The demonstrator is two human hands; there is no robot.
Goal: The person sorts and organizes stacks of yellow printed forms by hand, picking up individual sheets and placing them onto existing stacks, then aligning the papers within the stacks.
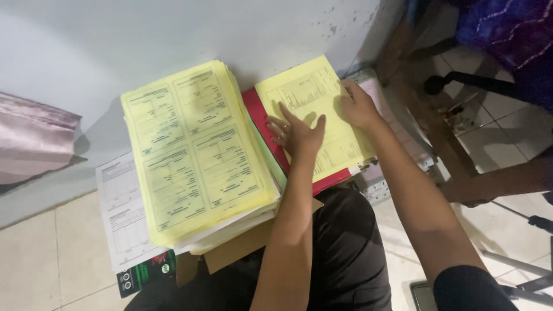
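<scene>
Here, a tall yellow stack sits left, against the wall. Beside it a single yellow sheet lies on a red folder. It looks thin, limp and easily creased, best lifted by a corner. Left hand and right hand press it flat, fingers spread, gripping nothing.

Head camera, steep downward look, close over lap and floor papers.

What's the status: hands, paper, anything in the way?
Left hand flat on yellow sheet, fingers spread. Right hand pressing its right edge. Sheet lies on red folder. Tall yellow form stack alongside, not obstructing.
</scene>
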